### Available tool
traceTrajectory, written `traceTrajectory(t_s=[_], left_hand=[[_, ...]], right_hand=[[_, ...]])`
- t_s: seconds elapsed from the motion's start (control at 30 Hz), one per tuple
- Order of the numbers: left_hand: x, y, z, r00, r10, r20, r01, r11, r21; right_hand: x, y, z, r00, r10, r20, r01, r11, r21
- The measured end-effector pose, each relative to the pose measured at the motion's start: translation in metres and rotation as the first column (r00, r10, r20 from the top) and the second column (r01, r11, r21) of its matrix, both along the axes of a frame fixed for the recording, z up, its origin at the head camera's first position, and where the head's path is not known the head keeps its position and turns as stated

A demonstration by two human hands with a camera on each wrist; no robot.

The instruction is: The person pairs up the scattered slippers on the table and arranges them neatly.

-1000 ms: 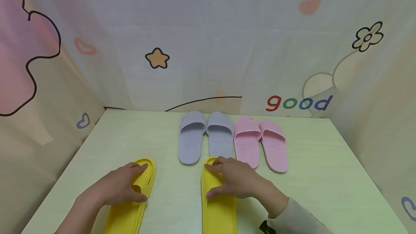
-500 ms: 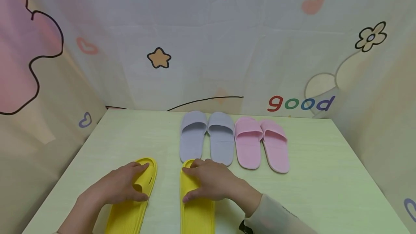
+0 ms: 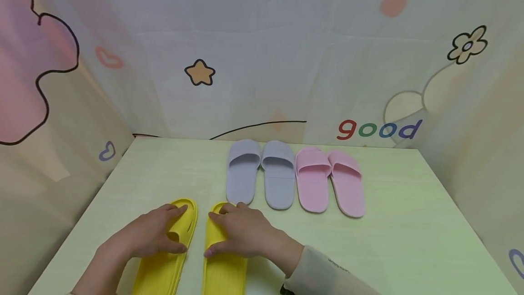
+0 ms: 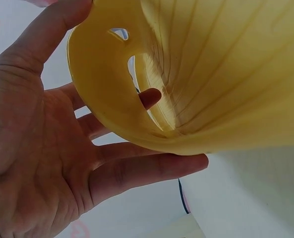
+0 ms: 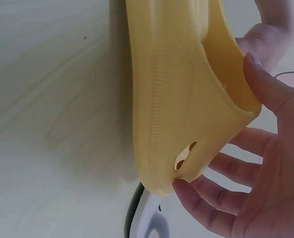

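Two yellow slippers lie side by side at the near part of the table, toes pointing away, a narrow gap between them. My left hand (image 3: 151,233) grips the left yellow slipper (image 3: 157,274) across its strap. In the left wrist view a fingertip (image 4: 150,97) shows through a slot of that slipper. My right hand (image 3: 249,231) holds the right yellow slipper (image 3: 224,274) by the strap, thumb toward the opening and fingers over the toe end. The right wrist view shows this slipper (image 5: 169,99) from its side. Both heels run out of the head view.
Behind them, a pair of grey slippers, left (image 3: 240,188) and right (image 3: 279,190), stands near the back edge. To their right are a left pink slipper (image 3: 312,195) and a right pink slipper (image 3: 350,197). A printed curtain (image 3: 254,58) encloses the pale table (image 3: 409,222).
My right hand has slid the right yellow slipper leftward, close to the left one. The left hand and its slipper stay in place.
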State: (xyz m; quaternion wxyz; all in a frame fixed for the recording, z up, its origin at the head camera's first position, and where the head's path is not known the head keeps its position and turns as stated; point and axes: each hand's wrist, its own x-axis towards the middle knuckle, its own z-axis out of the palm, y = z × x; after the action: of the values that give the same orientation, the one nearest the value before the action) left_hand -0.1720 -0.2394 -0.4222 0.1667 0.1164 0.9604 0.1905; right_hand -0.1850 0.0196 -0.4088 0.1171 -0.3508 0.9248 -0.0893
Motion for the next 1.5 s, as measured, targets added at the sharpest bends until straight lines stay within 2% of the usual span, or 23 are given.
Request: traceTrajectory(t_s=[0.3,0.67,1.1,1.3,1.5], left_hand=[[-0.002,0.0,0.0,1.0,-0.004,0.016,0.003,1.0,0.016],[-0.003,-0.003,-0.003,1.0,-0.025,0.006,0.024,0.999,0.044],[0.002,-0.005,0.002,0.999,-0.002,0.04,0.001,1.0,0.023],[0.011,-0.006,0.003,0.999,-0.017,0.03,0.016,0.999,0.037],[0.028,-0.007,0.003,0.999,-0.042,-0.008,0.042,0.999,0.013]], right_hand=[[0.0,-0.016,-0.011,0.999,-0.018,-0.027,0.018,1.0,0.0],[0.001,-0.032,-0.016,0.996,-0.043,-0.082,0.045,0.999,0.026],[0.003,-0.036,-0.023,0.995,-0.082,-0.053,0.081,0.997,-0.017],[0.012,-0.033,-0.022,0.993,-0.112,-0.036,0.11,0.993,-0.045],[0.033,-0.025,-0.02,0.99,-0.076,-0.115,0.076,0.997,-0.005]])
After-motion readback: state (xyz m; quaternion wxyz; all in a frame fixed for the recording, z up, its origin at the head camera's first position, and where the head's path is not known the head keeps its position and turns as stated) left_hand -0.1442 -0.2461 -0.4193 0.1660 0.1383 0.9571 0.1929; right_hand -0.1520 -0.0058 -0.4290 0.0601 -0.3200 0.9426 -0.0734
